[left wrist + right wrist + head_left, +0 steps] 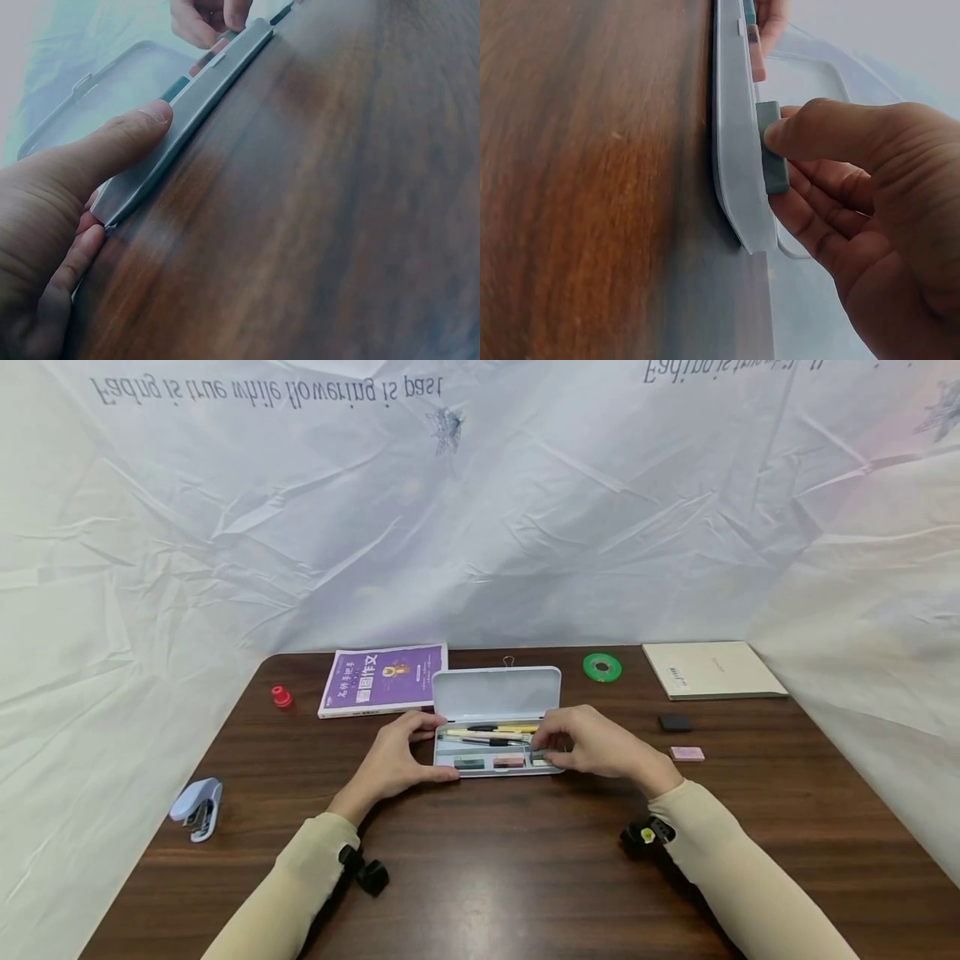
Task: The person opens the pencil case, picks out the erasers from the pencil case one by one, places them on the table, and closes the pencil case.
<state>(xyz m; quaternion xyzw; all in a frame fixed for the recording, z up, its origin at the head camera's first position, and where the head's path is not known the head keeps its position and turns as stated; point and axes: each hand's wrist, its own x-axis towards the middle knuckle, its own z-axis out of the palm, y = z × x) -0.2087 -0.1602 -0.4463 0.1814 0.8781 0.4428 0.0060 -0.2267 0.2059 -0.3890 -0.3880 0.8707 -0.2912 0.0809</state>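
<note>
Along the front wall of the case [739, 142], right wrist view: grey-green eraser [774, 154] pinched between thumb and fingertips of the right hand [896, 210], just behind the wall near the case's right end. Long axis of the eraser parallel to the case's long side, in line with the row; whether resting inside or held just above, impossible to tell. Farther along that row, pink eraser [756, 56] and green eraser [749, 11].

At the opposite end, left wrist view: left hand [56, 191] clamped on the case, thumb on the front rim, other fingers about the left end. Right hand well apart, at the row's far end.

Around mid-bench [525, 835], head view: case between both hands, lid [497, 695] raised on the far side, pens [491, 742] behind the erasers. Right hand nearer to the right compartment, left hand to the green eraser. Off to the right, black block [675, 723] and pink block [687, 753].
</note>
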